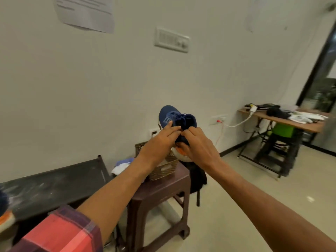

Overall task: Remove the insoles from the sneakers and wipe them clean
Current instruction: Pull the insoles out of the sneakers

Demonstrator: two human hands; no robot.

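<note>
A navy blue sneaker (172,118) with a white and orange sole is held up in the air, toe pointing up and away. My left hand (160,140) lies along its left side with fingers stretched onto the laces. My right hand (196,144) grips the heel end, fingers curled at the collar opening and thumb under the orange heel. The insole is hidden inside the shoe. A second sneaker (4,210) shows partly at the far left edge on the black bench.
Below the hands, a brown plastic stool (160,193) carries a woven basket (163,168). White and blue cloths (121,165) lie beside it. A black bench (52,186) stands at left. A wooden desk (283,120) with clutter and cables stands at right.
</note>
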